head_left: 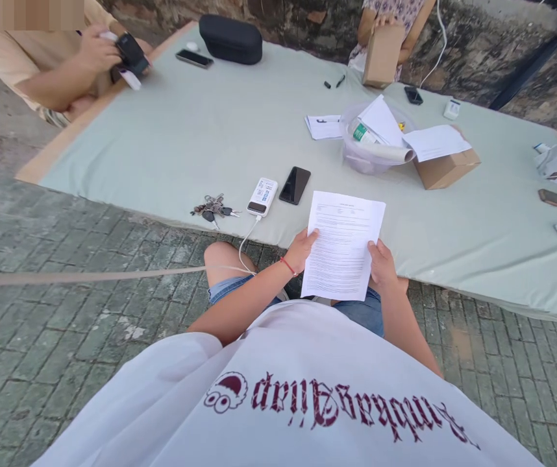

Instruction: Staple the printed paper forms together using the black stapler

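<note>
A printed sheet of paper (pixel 341 250) is held up over my lap, its top end reaching over the table's near edge. My left hand (pixel 300 251) grips the sheet's left edge, thumb on top; a red string bracelet circles that wrist. On the opposite edge, my right hand (pixel 380 261) pinches the paper with its thumb in front. The fingers behind the sheet are hidden. Just beyond the paper lies a black smartphone (pixel 295 185). Beside it sits a white power bank (pixel 261 197) with a white cable plugged in, and a bunch of keys (pixel 215 209) is further left.
A clear plastic tub (pixel 366 162) holding papers stands mid-table, next to a cardboard box (pixel 448 168) with a sheet on it. A black case (pixel 230 40) is at the far side. One person at left handles a dark device (pixel 132 53); another holds a cardboard box (pixel 383 55).
</note>
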### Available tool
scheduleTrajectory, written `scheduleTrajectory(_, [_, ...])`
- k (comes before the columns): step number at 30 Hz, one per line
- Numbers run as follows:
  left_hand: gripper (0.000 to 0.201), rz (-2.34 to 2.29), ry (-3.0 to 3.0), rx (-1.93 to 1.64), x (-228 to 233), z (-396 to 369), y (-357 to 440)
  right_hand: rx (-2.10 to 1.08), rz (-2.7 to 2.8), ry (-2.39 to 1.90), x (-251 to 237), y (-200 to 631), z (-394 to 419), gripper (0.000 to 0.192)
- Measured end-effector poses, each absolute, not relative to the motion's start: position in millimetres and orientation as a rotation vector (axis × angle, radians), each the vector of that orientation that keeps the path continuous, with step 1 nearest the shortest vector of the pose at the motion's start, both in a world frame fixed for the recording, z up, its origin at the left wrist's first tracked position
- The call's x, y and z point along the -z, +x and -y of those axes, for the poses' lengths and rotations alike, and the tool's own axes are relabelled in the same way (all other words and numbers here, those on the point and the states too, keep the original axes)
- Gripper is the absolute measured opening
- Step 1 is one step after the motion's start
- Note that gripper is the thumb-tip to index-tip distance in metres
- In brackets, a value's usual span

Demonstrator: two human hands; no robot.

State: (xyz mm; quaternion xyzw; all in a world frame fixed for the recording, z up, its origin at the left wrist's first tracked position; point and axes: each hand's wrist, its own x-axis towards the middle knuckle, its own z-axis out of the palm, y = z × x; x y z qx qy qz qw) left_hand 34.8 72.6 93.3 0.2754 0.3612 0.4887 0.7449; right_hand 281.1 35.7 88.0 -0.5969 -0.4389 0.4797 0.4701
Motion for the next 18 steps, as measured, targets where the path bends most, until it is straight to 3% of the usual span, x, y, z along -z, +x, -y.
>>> scheduleTrajectory(18, [0.047, -0.598, 0.489, -0.785, -107.3, -67.6, 23.3, -1.109, 0.971, -1.419, -111.7, 278.2, -17.3, 0.054])
